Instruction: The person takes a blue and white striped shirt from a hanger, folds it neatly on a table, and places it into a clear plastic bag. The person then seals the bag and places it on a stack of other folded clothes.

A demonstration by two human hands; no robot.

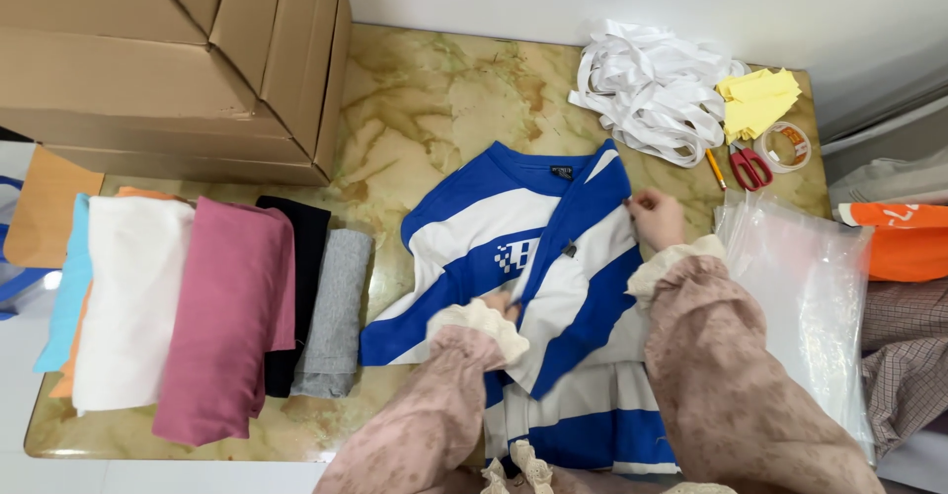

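Note:
A blue and white striped shirt (494,247) lies flat on the marble-patterned table (425,99), its right side folded over the middle. My right hand (654,215) pinches the folded edge near the shoulder. Most of my left hand (502,305) is hidden by my lace cuff; its fingers press on the fold at the shirt's middle. Both arms wear dusty pink floral sleeves.
A row of folded clothes (197,306) in white, pink, black and grey lies at the left. Cardboard boxes (178,59) stand at the back left. White ribbon (647,84), yellow paper (758,99), red scissors (750,166) and tape (787,144) sit back right. Clear plastic bags (805,287) lie right.

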